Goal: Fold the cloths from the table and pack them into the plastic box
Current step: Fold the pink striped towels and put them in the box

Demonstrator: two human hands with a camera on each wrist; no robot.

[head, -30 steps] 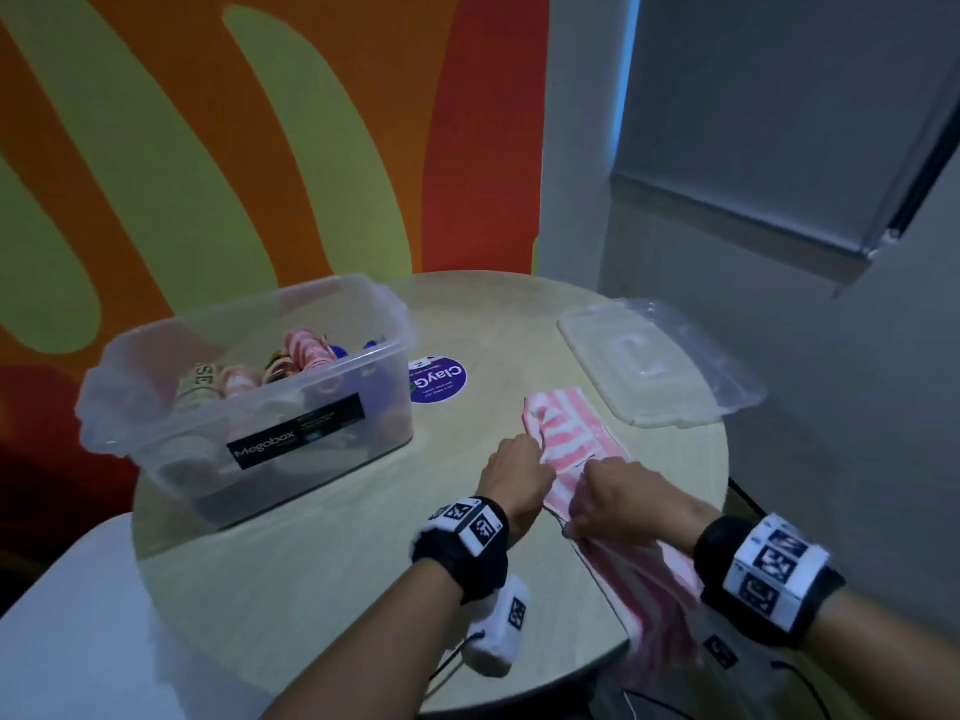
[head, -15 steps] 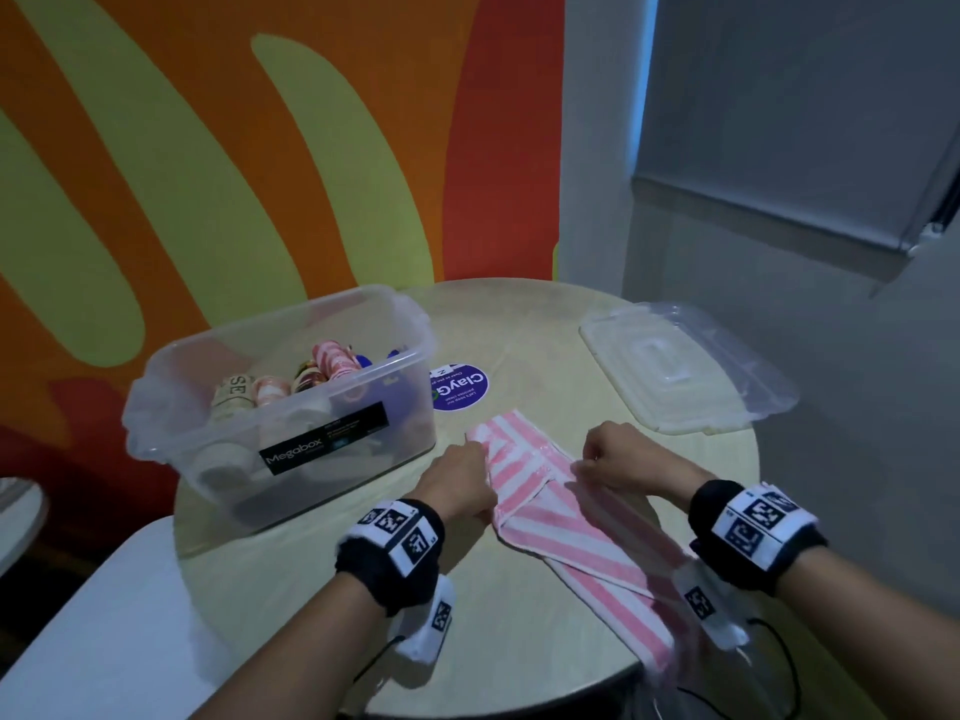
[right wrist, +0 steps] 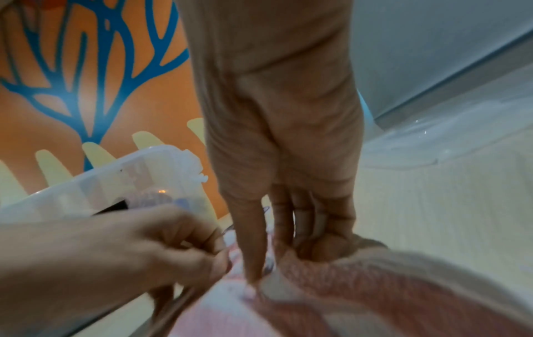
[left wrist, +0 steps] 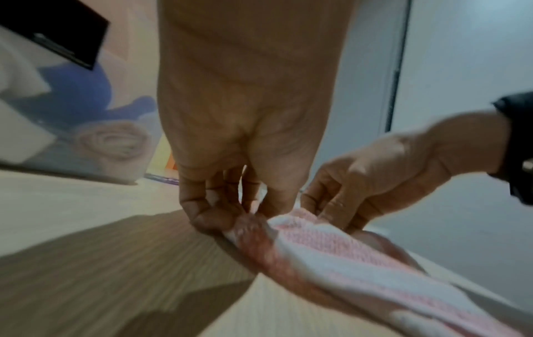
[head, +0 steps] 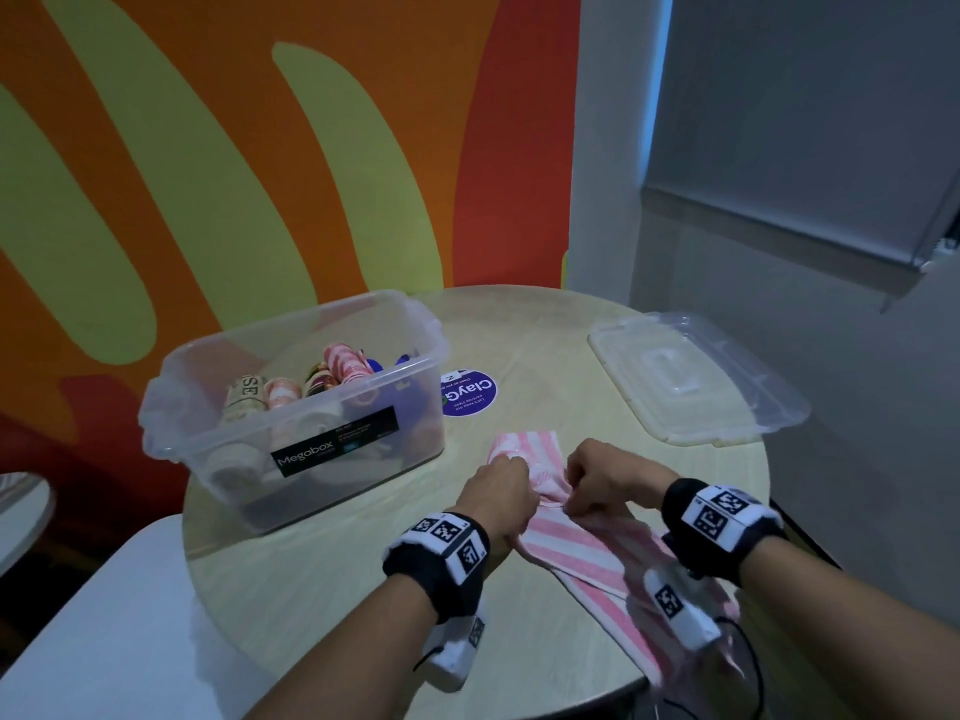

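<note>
Round table (head: 545,350); pink-striped cloth (head: 576,548)

A pink-and-white striped cloth (head: 582,543) lies on a pale wood-grain table (head: 332,589) before an orange, red and olive-green wall (head: 260,148).

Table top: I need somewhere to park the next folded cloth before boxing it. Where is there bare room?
Bare wood lies on the table in front of the plastic box, left of the left hand, and behind the purple sticker, between box and lid. The near right is crowded: both hands, right hand included, pinch the pink striped cloth there.
</note>
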